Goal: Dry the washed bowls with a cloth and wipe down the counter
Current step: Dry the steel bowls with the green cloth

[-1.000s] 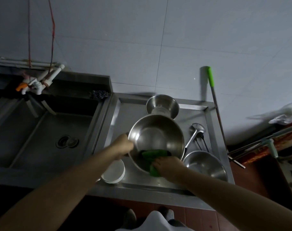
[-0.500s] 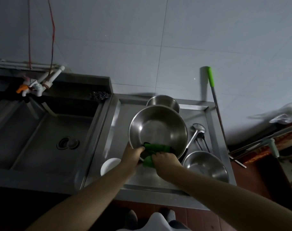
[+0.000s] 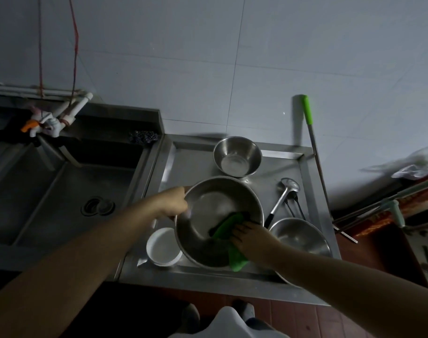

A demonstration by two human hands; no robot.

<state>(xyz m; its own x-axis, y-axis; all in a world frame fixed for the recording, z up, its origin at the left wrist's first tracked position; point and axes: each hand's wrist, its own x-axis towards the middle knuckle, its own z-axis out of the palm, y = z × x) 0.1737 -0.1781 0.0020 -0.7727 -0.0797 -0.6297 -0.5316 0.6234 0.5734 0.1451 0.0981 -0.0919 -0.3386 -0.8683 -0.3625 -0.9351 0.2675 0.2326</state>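
No writing readable; left hand (image 3: 174, 202) grips large bowl (image 3: 208, 230), right hand (image 3: 250, 237) presses green cloth (image 3: 228, 224).

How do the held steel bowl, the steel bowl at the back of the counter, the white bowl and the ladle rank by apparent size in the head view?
1. Held steel bowl, though nearer the camera.
2. Back steel bowl.
3. White bowl, close to the back bowl, so unsure.
4. Ladle, long but slimmest.

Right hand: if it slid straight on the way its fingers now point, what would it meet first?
Probably the inner wall of the large steel bowl, past the green cloth the right hand presses; depth is unclear.
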